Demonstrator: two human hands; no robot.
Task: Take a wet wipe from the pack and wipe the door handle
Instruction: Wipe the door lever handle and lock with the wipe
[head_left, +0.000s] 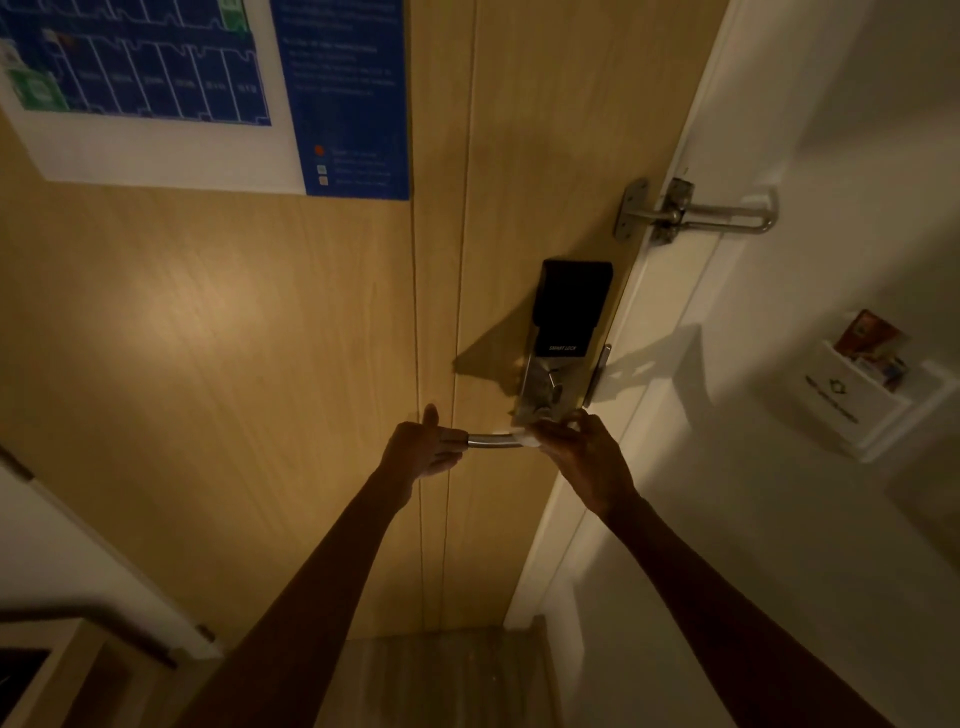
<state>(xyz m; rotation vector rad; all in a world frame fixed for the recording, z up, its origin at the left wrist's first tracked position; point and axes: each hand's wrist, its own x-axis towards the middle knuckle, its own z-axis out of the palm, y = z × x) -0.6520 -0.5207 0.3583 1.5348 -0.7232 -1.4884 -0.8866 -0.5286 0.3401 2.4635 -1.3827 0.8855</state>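
Head view, dim warm light, looking at a wooden door (260, 338) with vertical grooves. Metal lever door handle (493, 441) lying level across the lower middle, fixed at its right end to a silver lock plate (540, 387) topped by a black panel (571, 306) lettered SMART LOCK. Right hand (584, 452) wrapped over the handle's right end near the plate, fingers curled closed around a white wet wipe (527, 440), a small edge of which peeks out on the handle just left of the knuckles. Left hand (423, 447) at the handle's free left end, thumb raised, fingers loosely curled about the tip and touching it; hard to tell in the gloom whether gripping firmly or only steadying. Bare steel of the handle visible between the two hands, both forearms reaching up from the bottom edge. Above and right of the lock, a metal swing-bar door guard (696, 210) spanning from door to white frame (649, 332). On the door's upper left, a blue and white floor-plan notice (156, 78), text too blurred to read. On the white wall to the right, a white key-card holder (852, 400) with a reddish card (867, 335) standing in its slot. At the lower left, a dark rail (78, 616) and the edge of some furniture, too dark to make out. Wipe pack out of sight.
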